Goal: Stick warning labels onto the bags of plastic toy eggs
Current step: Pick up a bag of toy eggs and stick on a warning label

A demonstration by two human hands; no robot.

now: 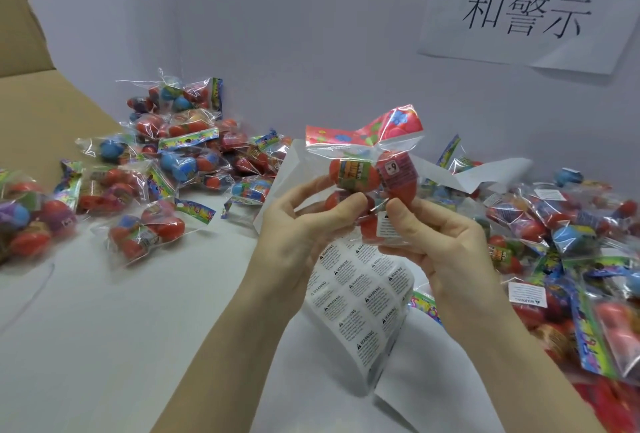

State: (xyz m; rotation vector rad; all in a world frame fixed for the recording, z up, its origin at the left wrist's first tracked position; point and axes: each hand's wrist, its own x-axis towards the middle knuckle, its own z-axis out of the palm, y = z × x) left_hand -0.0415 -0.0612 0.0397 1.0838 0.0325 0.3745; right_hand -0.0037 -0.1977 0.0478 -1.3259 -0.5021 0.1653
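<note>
Both hands grasping bag (pixel 367 172), right thumb pressing label (pixel 385 224) on; labelled pile (pixel 554 224) growing right, unlabelled pile (pixel 166 162) waiting left.

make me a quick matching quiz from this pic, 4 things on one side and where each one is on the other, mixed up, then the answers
Things
1. held bag of eggs
2. sheet of warning labels
3. paper sign
4. cardboard box

Places
A. far left edge
B. on the wall, upper right
C. in the grip of both hands
D. on the table below the hands

Pairs: 1-C, 2-D, 3-B, 4-A
</note>
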